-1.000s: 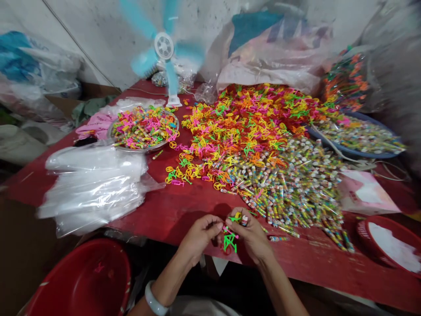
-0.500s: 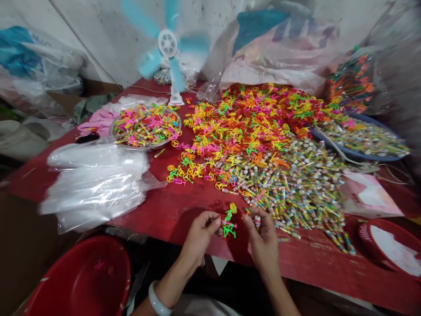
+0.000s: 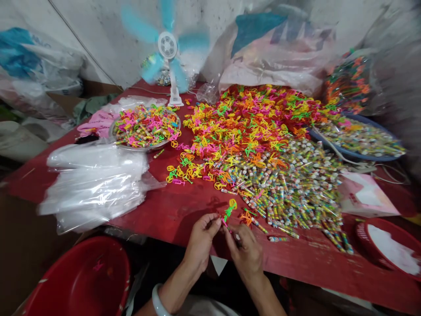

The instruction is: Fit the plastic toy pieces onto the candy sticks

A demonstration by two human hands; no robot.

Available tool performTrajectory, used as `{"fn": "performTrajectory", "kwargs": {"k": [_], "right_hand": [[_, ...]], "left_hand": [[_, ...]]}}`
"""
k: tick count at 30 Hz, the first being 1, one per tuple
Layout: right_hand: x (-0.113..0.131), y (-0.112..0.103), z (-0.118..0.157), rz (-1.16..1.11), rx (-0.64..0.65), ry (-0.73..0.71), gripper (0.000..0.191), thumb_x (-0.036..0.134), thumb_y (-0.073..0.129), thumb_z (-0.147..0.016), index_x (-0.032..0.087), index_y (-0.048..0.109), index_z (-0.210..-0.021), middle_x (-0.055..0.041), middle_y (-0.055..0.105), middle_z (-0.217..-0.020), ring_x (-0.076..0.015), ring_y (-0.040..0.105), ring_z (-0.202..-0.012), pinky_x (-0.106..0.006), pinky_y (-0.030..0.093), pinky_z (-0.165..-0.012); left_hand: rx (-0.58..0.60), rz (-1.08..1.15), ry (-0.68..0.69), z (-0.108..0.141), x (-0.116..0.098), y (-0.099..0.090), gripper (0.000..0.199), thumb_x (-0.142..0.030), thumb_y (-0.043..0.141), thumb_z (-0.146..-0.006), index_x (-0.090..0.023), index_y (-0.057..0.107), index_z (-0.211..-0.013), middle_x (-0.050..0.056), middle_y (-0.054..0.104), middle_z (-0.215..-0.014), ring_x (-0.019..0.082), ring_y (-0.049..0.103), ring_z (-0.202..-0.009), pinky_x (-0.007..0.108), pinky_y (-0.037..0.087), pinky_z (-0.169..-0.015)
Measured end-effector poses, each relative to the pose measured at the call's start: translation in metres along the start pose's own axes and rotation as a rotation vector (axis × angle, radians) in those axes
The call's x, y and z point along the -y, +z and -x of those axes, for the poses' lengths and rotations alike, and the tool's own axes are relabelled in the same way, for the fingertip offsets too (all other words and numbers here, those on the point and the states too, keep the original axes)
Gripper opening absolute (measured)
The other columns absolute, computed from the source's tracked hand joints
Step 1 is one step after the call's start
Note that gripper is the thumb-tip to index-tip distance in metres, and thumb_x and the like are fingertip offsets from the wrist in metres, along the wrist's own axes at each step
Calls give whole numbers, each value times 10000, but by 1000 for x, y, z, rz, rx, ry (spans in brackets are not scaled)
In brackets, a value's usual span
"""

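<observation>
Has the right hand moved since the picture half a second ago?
Yes: the right hand has shifted left, away from the loose striped tube on the red table.

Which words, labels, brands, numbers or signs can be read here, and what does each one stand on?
None can be read with certainty.
Large sack at the back: big dark letter-like shapes, too blurred and creased.
Bag at far left: faint lettering, too blurred.
Red basin at right: pale marks on its side, too small.
Wrapped tubes: coloured print, too small.
</observation>
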State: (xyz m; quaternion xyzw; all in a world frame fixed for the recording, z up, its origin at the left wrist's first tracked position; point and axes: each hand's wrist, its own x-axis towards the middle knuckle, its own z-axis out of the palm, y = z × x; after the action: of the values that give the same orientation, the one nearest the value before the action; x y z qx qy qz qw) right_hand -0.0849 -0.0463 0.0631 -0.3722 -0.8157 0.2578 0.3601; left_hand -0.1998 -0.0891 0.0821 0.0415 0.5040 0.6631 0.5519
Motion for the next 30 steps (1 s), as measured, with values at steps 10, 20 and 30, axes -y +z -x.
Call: {"fn": "performTrajectory", "kwargs": {"k": [10,20,30], "right_hand": [[7,0,9,-342,145,244,236,315,533,-895,268,665,-1085,-77,690,-988,-231,634,-914,-364,511,-770],[-16,-7,-20,-340,-1,515,469,522,688,-729,208,616,-1071,-75,641,-1046,-248,572,-961,-384,434,-862],[-14,-10,-26,-120,41,324,285,499,614,-809,236,696,-884,-50,708,-905,-225,646,-860,-342,482,-788]], "left_hand": [[-9,-147,58,-1,-10,-4,330,-323,796,-584,-164,725,-864,5,642,-763,130,533,-739,247,411,-737],[201,-482,56,-2,-12,-6,226,-322,631,-730,-139,704,-842,30,627,-755,141,524,-704,269,409,-697],[153,-805,240,-3,-12,-4,354,-269,686,-699,-171,612,-1032,84,569,-1030,193,572,-906,328,468,-817]]}}
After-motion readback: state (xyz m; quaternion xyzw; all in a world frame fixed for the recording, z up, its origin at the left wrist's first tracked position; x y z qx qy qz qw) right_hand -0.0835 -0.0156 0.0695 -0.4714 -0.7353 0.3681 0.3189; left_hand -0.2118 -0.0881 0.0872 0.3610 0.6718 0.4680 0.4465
